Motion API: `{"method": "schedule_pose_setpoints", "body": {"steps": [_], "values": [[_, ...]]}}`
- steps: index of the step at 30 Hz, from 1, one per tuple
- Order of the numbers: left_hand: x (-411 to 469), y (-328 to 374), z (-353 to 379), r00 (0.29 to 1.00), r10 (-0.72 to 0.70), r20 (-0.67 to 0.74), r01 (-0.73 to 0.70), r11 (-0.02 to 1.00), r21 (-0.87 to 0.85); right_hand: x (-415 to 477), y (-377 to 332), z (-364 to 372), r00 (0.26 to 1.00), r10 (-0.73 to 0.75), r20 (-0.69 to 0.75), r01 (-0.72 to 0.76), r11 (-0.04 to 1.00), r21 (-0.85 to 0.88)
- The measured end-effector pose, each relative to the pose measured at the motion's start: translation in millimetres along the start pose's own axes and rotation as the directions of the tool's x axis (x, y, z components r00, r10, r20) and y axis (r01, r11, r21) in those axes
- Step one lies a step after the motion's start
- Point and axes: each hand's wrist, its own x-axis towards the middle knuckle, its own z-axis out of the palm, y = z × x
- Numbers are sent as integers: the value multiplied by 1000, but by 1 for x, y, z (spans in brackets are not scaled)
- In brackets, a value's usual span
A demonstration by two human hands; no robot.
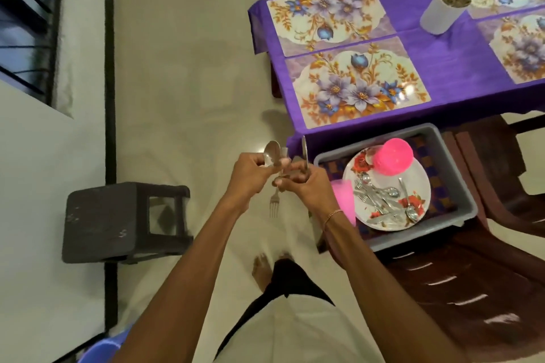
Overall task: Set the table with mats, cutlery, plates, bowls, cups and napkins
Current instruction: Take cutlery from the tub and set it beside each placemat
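I'm standing at the near corner of the table (427,53), sorting one place's worth of cutlery in mid-air at the centre of the frame. My left hand (250,174) is pinched on a spoon (272,153), bowl up, and the fork (274,203) hangs tines-down just below where my hands meet; I cannot tell which hand really carries it. My right hand (306,186) is closed round a knife (305,153), blade pointing up. I hold them apart like this, I think, so each piece can go down separately rather than as a clump.

The mats are already out: one (358,88) lies nearest, just above my hands in the frame, another (327,16) behind it, and more at the upper right beside a white pot (439,13). All are bare, so the cutlery step looks only just started.

To the right of my hands a grey tub (460,186) sits on a chair (472,289), kept close to serve as my supply. In it is a plate (418,183) with the rest of the cutlery (380,200) heaped on it, and pink cups (392,156) touching the plate.
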Motion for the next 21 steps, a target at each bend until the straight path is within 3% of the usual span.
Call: {"method": "schedule_pose_setpoints", "body": {"steps": [4, 9, 12, 14, 21], "values": [[34, 5, -17, 1000, 17, -12, -16, 997, 71, 24, -16, 4, 984, -40, -171, 66, 987, 149], [77, 16, -20, 990, -50, 132, 39, 996, 80, 80, -29, -11, 903, 64, -425, 120, 912, 393], [130, 43, -6, 995, -21, 95, 6, 989, 149, 124, -37, -26, 853, 103, -511, 189, 853, 487], [147, 52, -6, 999, -11, -45, 21, 972, 234, 130, -43, -21, 863, 111, -492, 160, 866, 475], [269, 126, 54, 988, 103, 115, -148, 843, 518, 179, -59, -99, 637, 352, -686, -13, 895, 446]]}}
